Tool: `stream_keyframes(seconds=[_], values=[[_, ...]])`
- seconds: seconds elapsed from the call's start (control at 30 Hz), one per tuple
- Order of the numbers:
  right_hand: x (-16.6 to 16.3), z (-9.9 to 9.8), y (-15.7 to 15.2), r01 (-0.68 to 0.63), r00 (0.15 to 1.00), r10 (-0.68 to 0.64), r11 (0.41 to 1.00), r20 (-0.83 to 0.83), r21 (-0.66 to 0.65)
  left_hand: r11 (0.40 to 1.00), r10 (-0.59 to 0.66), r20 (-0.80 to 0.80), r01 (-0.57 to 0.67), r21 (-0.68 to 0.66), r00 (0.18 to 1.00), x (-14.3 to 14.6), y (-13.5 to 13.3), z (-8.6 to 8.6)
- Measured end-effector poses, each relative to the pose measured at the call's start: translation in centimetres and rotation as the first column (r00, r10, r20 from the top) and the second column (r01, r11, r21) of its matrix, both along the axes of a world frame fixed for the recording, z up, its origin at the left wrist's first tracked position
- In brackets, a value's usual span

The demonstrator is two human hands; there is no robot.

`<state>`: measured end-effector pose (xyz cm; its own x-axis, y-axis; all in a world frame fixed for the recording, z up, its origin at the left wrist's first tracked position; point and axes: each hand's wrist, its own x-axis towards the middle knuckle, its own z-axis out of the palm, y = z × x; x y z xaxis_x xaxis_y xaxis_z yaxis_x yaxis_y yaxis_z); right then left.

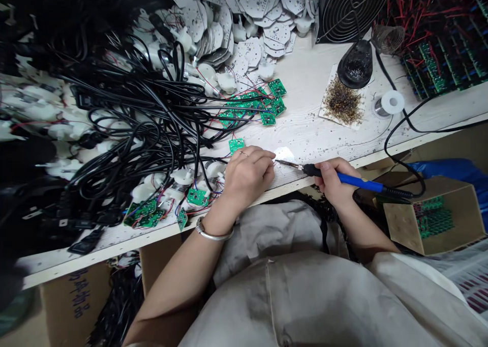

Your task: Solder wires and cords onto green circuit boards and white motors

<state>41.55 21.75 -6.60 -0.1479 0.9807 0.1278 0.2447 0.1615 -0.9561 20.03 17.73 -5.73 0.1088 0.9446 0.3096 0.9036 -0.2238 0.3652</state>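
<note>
My right hand (335,180) is closed round the handle of a blue and black soldering iron (354,181), its tip pointing left. That tip lies over a small white plate (285,156) near the bench's front edge. My left hand (249,176) is beside the plate's left side, fingers bent and pressed together. Thin wire seems to show near its fingertips, but what they pinch is hidden. A green circuit board (236,145) lies just behind my left hand. Another green circuit board (198,197) with thin wires lies left of my wrist.
Black cables (152,118) and white plates (251,1) are heaped at left and back. A solder spool (389,104), solder residue (343,103), an iron stand (355,64) and a fan (353,6) stand right. Below the bench (308,118) is a carton (438,220) of boards.
</note>
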Motion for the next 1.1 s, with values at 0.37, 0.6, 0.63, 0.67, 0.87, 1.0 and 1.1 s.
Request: stream_keyframes(seconds=[0.37,0.6,0.63,0.67,0.87,1.0,1.1], values=[[0.0,-0.1,-0.1,0.039,0.998,-0.041,0.998,-0.048,-0.050,1.000,-0.010,-0.008,0.011,0.008,1.000,0.0,-0.1,-0.1],[-0.8,-0.9,0.1,0.075,0.936,-0.037,0.993,-0.351,0.094,0.999,-0.023,-0.016,0.024,0.035,1.000,-0.1,0.0,-0.4],[-0.7,-0.9,-0.1,0.042,0.956,-0.005,0.992,-0.294,0.121,0.999,-0.029,-0.028,0.029,0.012,0.999,0.0,0.0,-0.3],[-0.6,-0.9,-0.2,-0.002,0.977,0.035,0.988,-0.210,0.153,0.999,-0.033,-0.045,0.032,-0.012,0.998,0.1,-0.1,-0.1],[0.0,-1.7,0.1,-0.399,0.898,0.184,0.725,0.400,0.562,0.995,-0.040,-0.162,0.025,-0.095,0.986,1.2,-0.6,0.0],[-0.4,-1.9,0.6,-0.419,0.889,0.133,0.623,0.438,0.660,1.000,-0.025,-0.132,0.025,0.000,0.991,0.2,-1.3,0.6],[-0.4,-2.0,0.5,-0.410,0.888,0.108,0.625,0.447,0.664,0.980,0.133,-0.032,-0.127,0.150,0.991,-3.7,-2.4,2.8]])
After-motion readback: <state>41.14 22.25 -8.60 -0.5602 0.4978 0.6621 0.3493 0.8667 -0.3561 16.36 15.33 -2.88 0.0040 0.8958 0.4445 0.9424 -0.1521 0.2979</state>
